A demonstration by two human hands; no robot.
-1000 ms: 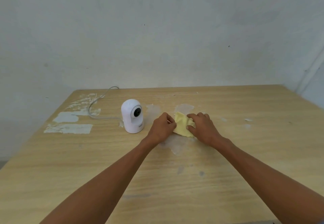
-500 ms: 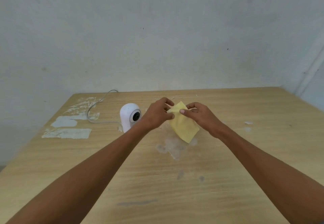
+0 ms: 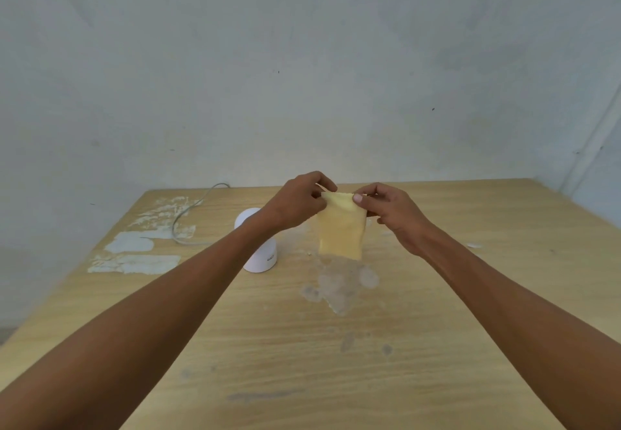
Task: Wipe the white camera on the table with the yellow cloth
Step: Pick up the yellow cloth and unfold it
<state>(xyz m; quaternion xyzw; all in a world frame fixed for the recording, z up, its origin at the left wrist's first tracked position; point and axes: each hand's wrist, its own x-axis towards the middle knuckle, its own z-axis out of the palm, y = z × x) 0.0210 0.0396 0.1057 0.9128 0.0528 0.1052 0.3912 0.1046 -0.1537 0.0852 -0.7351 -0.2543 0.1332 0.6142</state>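
A small yellow cloth [image 3: 341,233] hangs in the air above the table, pinched at its top corners. My left hand [image 3: 297,202] grips its upper left corner and my right hand [image 3: 391,214] grips its upper right corner. The white camera [image 3: 263,256] stands on the table just left of the cloth; my left wrist and forearm hide its upper part, lens included. Only its rounded top edge and its base show.
The wooden table [image 3: 470,312] has white scraped patches [image 3: 134,254] at the far left and a pale stain [image 3: 339,288] under the cloth. A grey cable [image 3: 188,214] curls from behind the camera to the table's back edge. A bare wall stands behind.
Both hands have lifted the cloth off the table and spread it so it hangs flat. My left forearm now covers the camera's lens, which showed before.
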